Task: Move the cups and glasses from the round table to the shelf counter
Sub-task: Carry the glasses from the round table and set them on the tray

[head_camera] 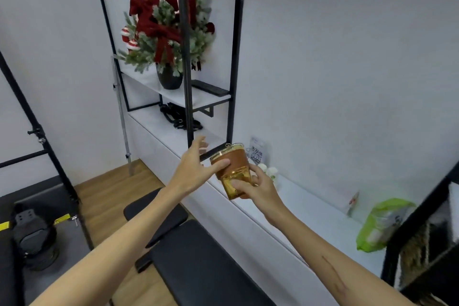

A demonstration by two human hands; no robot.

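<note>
Amber glass cup (233, 174) being held tilted above the white surface (310, 208), its base being gripped by the right hand (258, 186), left hand (196, 171) being spread open, thumb touching its brown sleeve.

Both hands (223, 176) outstretched, fingers curled.

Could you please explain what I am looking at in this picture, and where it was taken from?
There is no machine: the camera sits on a person's head and looks forward and down, so both bare arms reach out from the bottom edge. The right hand grips an amber cup with a brown sleeve, tilted, above the white counter. The left hand is open, its thumb touching the cup's sleeve. On the counter lie a green packet, a QR sign and black cables. A shelf above holds a decorated tree in a dark pot.
</note>
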